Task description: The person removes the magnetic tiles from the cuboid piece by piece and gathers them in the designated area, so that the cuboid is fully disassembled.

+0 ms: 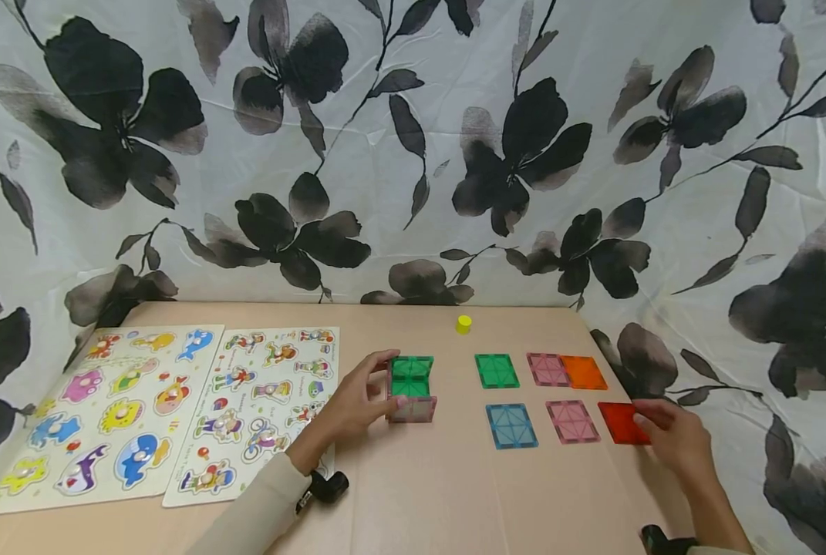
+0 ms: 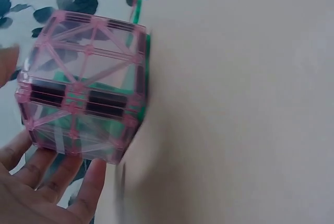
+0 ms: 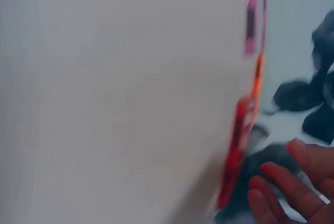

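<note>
My left hand (image 1: 360,397) holds a small box of magnetic tiles (image 1: 411,378) standing on the table, its thumb at the front and its fingers round the left side. Green tiles and clear pink tiles make up the box; in the left wrist view two pink faces of the box (image 2: 86,59) show, with fingers (image 2: 91,187) along its side. My right hand (image 1: 676,435) is at the right edge of a flat red tile (image 1: 621,424). In the right wrist view its loosely bent fingers (image 3: 284,182) appear apart from the red tile (image 3: 235,153).
Flat tiles lie mid-table: green (image 1: 497,371), blue (image 1: 512,426), pink (image 1: 574,422), and another pink (image 1: 547,369) against an orange one (image 1: 584,372). A yellow cylinder (image 1: 463,324) stands near the back edge. Two picture boards (image 1: 197,351) lie left. Floral cloth (image 1: 413,154) hangs behind.
</note>
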Tool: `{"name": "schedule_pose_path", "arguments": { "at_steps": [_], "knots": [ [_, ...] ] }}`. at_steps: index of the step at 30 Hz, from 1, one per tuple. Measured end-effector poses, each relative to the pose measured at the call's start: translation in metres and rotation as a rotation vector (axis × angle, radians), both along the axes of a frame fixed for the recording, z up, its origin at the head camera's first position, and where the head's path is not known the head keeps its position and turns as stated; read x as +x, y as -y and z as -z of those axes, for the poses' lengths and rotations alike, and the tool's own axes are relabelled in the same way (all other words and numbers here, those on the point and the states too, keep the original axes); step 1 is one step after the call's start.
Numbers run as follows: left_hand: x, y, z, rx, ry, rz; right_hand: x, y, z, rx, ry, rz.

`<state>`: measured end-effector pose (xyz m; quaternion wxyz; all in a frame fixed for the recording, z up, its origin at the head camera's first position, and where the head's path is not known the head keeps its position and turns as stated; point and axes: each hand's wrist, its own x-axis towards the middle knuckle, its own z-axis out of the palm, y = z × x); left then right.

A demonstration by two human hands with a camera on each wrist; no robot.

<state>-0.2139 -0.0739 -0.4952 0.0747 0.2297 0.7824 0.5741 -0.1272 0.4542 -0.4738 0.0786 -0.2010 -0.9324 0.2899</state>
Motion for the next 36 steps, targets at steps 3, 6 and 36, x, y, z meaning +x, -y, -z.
{"name": "schedule_pose_path", "arguments": {
  "at_steps": [3,6,36],
  "knots": [
    [-0.003,0.002,-0.001,0.085,0.054,0.039,0.0,0.026,-0.008,-0.005,-0.073,-0.083],
    [-0.008,0.003,0.0,0.159,0.103,0.073,-0.002,0.06,-0.017,-0.024,-0.14,-0.18],
    [-0.012,-0.001,0.014,0.226,0.161,0.085,-0.032,0.281,0.002,-0.336,-0.224,-0.696]
  ]
}}
